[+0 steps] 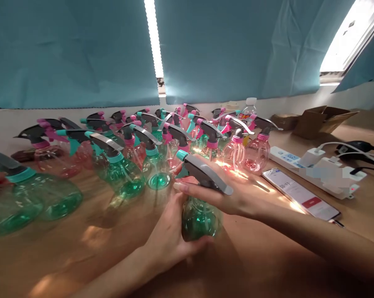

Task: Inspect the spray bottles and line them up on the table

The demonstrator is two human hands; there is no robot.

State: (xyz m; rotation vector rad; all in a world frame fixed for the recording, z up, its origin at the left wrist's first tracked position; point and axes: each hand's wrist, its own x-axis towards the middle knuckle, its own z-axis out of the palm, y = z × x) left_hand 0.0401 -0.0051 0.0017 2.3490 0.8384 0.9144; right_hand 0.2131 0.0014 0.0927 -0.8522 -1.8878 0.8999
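Note:
A green see-through spray bottle (pixel 201 219) with a grey trigger head (pixel 205 176) and teal nozzle stands on the wooden table (pixel 267 265) near me. My left hand (pixel 170 240) wraps around the bottle's round body from the left and below. My right hand (pixel 224 194) closes over the spray head and neck from the right, fingers pointing left. Behind them stand several green and pink spray bottles (pixel 152 145) in rows.
A phone (pixel 301 198) with a lit screen lies on the right. Behind it is a white power strip (pixel 317 171) with plugs and cables. Cardboard boxes (pixel 323 120) sit at the back right. A teal curtain (pixel 81 49) hangs behind the table.

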